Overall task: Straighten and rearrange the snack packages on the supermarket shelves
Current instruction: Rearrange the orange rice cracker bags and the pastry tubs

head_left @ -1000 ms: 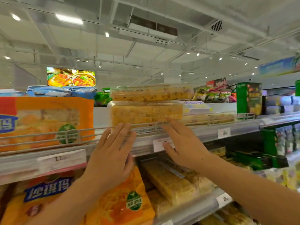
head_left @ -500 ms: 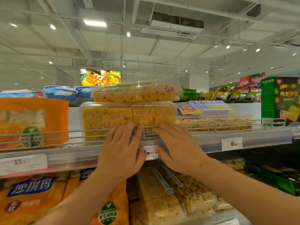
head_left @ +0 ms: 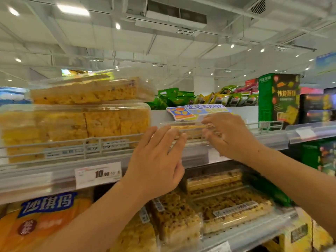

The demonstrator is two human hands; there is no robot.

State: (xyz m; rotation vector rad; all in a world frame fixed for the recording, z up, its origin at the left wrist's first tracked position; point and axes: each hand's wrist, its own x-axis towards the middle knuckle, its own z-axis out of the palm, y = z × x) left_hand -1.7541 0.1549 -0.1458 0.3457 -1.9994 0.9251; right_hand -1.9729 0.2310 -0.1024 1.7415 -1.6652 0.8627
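On your far left, two clear tubs (head_left: pixel 76 128) of yellow snack squares sit stacked on the top shelf (head_left: pixel 45 176), behind its wire rail (head_left: pixel 91 144), and they look square to the edge. Your left hand (head_left: pixel 156 162) is raised beside them, fingers straight and relaxed, tips at the rail and holding nothing. Just right of it lies the flat tray (head_left: pixel 189 129), low on the same shelf under a blue label card (head_left: pixel 198 111). Your right hand (head_left: pixel 231 135) has its fingers curled at the tray's front edge; it seems to pinch it, though blur leaves that unsure. The step in hand looks like lining this tray up. Next, you'd likely bring the left hand onto its near corner and slide it level and flush with the rail, gently, since thin plastic buckles.
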